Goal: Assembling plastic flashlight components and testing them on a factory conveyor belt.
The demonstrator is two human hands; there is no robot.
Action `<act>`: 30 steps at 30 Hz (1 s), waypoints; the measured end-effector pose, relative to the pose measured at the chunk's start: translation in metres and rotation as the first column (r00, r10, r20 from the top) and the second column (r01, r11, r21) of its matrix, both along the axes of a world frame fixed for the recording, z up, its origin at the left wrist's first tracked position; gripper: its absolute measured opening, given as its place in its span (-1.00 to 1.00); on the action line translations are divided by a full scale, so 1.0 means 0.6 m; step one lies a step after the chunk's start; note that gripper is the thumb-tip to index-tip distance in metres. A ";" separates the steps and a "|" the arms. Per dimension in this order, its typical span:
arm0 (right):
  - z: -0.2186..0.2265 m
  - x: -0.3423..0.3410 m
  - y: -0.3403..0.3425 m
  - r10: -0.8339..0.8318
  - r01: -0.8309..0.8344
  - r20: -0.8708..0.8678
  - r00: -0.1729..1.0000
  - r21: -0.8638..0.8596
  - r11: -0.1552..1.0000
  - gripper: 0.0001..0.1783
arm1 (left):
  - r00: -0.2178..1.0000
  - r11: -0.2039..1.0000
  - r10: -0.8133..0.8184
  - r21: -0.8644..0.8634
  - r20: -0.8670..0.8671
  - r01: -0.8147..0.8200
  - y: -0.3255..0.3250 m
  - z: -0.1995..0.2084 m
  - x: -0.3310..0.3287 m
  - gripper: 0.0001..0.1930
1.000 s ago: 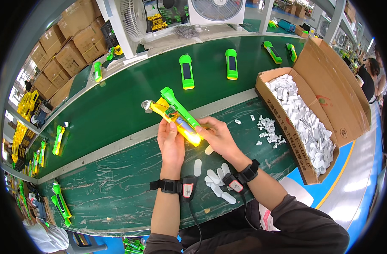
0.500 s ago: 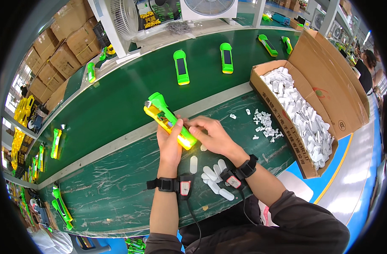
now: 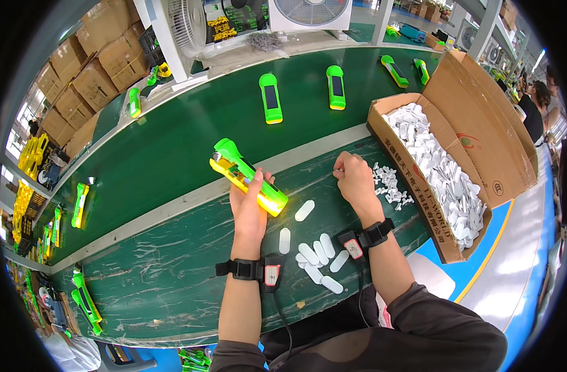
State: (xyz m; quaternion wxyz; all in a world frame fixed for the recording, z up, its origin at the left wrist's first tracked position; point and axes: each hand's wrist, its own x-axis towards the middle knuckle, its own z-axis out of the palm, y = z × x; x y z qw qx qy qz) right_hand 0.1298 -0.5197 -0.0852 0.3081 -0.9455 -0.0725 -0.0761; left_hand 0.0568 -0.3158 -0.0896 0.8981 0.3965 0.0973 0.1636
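My left hand (image 3: 249,204) is closed round the lower end of a green-and-yellow flashlight (image 3: 237,162). It tilts up to the left, its lower end glows yellow, and its green and yellow halves stand apart toward the head. My right hand (image 3: 356,180) is off it, low over the bench beside a pile of small white plastic pieces (image 3: 390,186). Its fingers are curled together; whatever they pinch is hidden. Between my hands lies an oblong white cover (image 3: 304,211), with another cover (image 3: 285,240) nearer me. More covers (image 3: 320,253) are heaped between my wrists.
An open cardboard box (image 3: 413,167) full of white plastic parts stands at the right. Beyond a metal strip, several flashlights (image 3: 271,99) lie on the green belt (image 3: 190,130). Fans (image 3: 311,12) stand at the back, with stacked cartons (image 3: 94,80) far left. Cables run from my wristbands.
My right hand has left the flashlight and moved right to the small white pieces. An oblong white cover beside the flashlight is now in plain sight. My left hand keeps its grip.
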 end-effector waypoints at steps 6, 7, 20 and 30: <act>0.007 -0.006 0.016 0.180 -0.209 0.224 0.958 0.114 0.971 -0.75 | 1.000 1.000 -0.013 -0.005 0.001 0.013 0.000 0.004 -0.001 -0.60; 0.018 -0.013 0.022 0.306 -0.359 0.313 0.899 0.126 0.925 -0.71 | 1.000 1.000 -0.011 -0.005 -0.003 0.011 0.001 0.003 -0.001 -0.60; 0.047 -0.031 0.052 0.674 -0.697 0.184 0.715 0.262 0.668 -0.76 | 1.000 0.999 -0.003 0.041 0.007 0.003 0.004 -0.005 -0.001 -0.64; 0.059 -0.049 0.060 0.629 -0.570 -0.046 0.776 0.375 0.731 -0.77 | 1.000 1.000 0.000 0.019 -0.005 0.000 0.004 -0.004 0.000 -0.62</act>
